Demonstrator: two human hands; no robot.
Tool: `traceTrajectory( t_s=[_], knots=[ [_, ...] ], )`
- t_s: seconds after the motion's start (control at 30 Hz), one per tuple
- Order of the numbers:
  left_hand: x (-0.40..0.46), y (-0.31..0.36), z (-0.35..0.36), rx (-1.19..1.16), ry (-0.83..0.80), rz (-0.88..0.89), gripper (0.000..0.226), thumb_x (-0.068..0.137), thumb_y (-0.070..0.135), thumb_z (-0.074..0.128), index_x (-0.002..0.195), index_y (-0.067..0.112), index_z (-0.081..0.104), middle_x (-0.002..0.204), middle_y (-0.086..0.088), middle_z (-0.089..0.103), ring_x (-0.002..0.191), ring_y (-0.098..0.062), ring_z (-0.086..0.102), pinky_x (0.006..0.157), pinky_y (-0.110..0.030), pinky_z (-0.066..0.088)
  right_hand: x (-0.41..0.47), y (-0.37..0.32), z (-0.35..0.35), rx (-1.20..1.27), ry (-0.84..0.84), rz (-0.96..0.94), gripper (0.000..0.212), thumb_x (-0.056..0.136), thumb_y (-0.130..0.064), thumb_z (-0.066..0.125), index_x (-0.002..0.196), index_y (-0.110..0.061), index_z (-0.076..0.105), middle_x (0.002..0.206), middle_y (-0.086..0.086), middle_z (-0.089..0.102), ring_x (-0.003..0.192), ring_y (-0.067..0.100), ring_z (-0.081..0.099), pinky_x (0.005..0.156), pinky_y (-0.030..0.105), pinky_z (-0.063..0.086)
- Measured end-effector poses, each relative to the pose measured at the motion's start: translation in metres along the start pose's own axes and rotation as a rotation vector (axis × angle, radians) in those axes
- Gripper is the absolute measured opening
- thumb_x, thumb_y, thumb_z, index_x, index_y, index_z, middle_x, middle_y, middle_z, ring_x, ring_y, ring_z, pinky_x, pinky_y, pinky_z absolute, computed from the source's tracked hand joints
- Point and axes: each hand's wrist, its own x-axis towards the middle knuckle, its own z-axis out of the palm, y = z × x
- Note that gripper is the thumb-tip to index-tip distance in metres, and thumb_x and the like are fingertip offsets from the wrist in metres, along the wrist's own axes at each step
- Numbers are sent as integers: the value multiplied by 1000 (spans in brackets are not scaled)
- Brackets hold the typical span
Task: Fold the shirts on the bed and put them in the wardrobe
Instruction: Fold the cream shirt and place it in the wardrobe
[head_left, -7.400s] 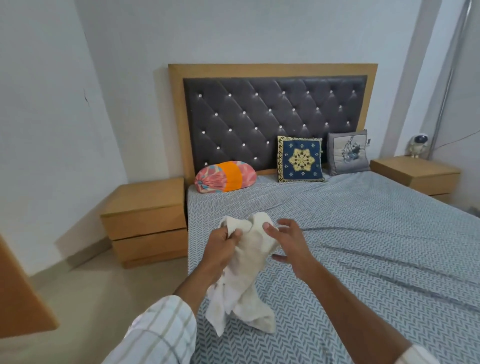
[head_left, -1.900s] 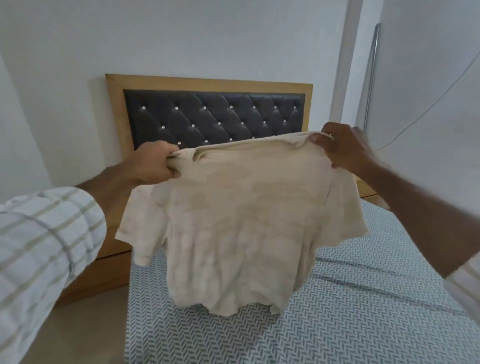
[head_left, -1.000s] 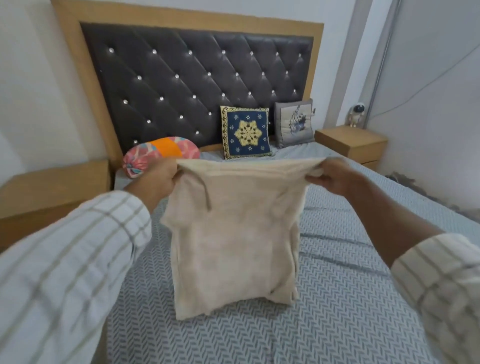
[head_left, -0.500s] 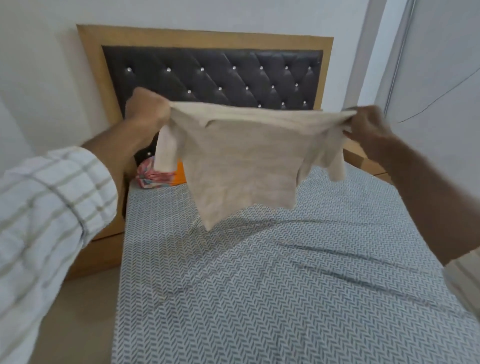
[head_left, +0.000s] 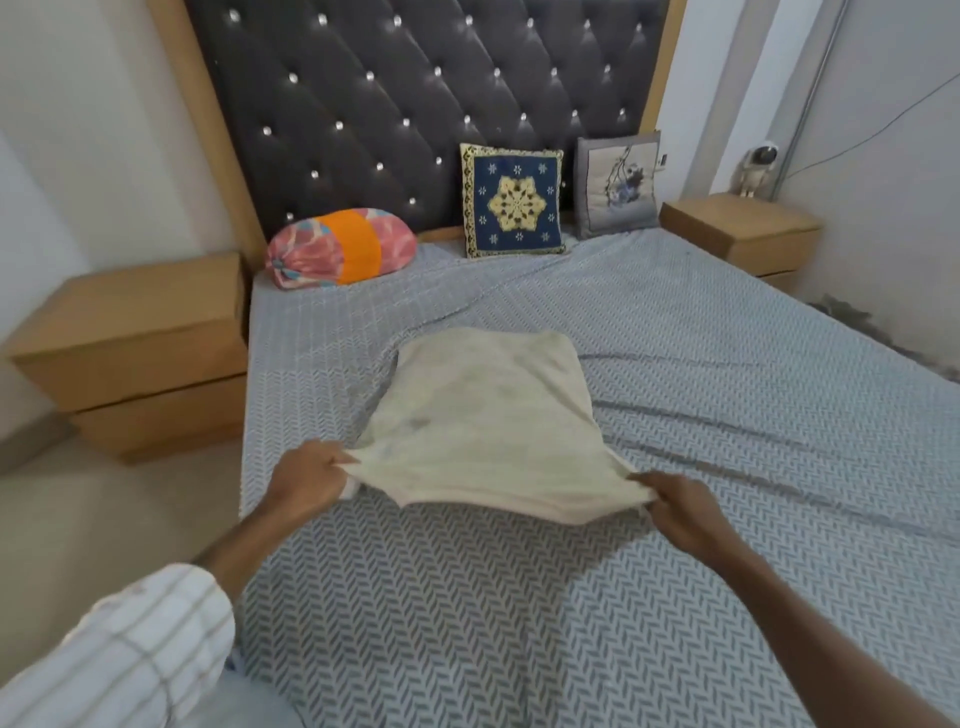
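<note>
half a second ago the cream shirt (head_left: 488, 415) was flying in the air; now most of it lies flat on the bed (head_left: 727, 364), only the near edge lifted. the left hand (head_left: 306, 480) and the right hand (head_left: 680, 512) each pinch one corner, so i think the folding can begin

Bolster (head_left: 340, 247), two cushions (head_left: 513, 200) against headboard (head_left: 415, 98); nightstands (head_left: 140, 348) flank.

1. We see soft, even, moderately bright indoor light.
2. We note faint shadows beneath the shirt (head_left: 488, 421).
3. We observe wide-angle bending at the edges and slight overall blur.
</note>
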Motion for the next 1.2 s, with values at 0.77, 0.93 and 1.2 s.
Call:
traceTrajectory(
  t_s=[0.77, 0.93, 1.2],
  knots=[
    [-120, -126, 140, 472, -279, 577, 43, 82, 25, 69, 123, 16, 67, 127, -10, 62, 123, -30, 56, 102, -41, 43, -158, 22, 159, -445, -97, -233, 75, 75, -42, 69, 145, -29, 43, 154, 7, 38, 144, 27, 32, 112, 54, 18],
    [-123, -92, 149, 518, -393, 679, 39, 85, 27, 66, 122, 14, 62, 121, -5, 58, 113, -25, 52, 87, -36, 45, -152, -6, 189, -395, -99, -421, 35, 85, -47, 54, 112, -28, 66, 108, -7, 63, 105, 22, 57, 83, 36, 38],
    [-117, -75, 157, 614, -693, 587, 22, 77, 8, 60, 95, 20, 62, 99, 3, 59, 89, -14, 52, 69, -26, 40, -165, 3, 183, -314, -248, -474, 28, 83, -46, 52, 99, -28, 67, 93, -11, 62, 94, 16, 54, 78, 31, 33]
  ],
)
